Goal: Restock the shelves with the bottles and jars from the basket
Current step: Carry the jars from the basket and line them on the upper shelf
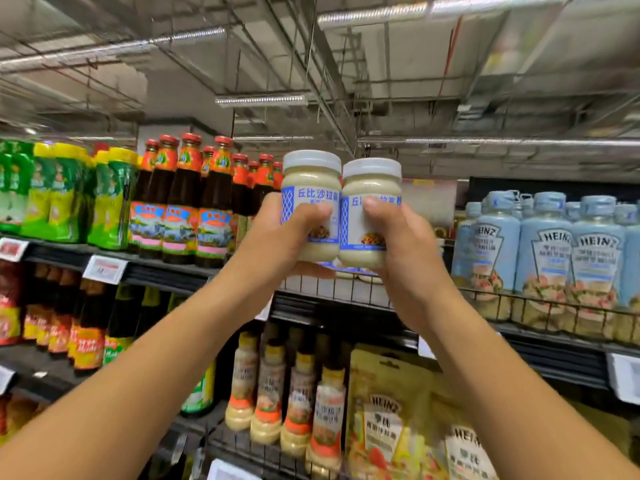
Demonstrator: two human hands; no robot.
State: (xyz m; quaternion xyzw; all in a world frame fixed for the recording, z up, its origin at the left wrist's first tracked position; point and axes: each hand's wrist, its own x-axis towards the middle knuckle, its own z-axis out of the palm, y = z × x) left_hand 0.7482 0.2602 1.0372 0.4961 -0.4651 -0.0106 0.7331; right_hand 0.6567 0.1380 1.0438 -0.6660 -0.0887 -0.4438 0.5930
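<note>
my left jar [311,181] and right jar [370,188] match: white lids, cream filling, white labels with a blue lattice stripe and blue characters. the sauce bottles [183,202] beside them are dark brown with red caps and orange necks. far left, green bottles [110,199] with yellow caps. to my right, pale blue heinz bottles [543,251]. below, gold pouches [388,382].

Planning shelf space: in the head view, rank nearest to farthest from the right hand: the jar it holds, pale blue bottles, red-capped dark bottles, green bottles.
1. The jar, held in the right hand.
2. Pale blue bottles, on the shelf to its right.
3. Red-capped dark bottles, top shelf, left.
4. Green bottles, far left.
</note>
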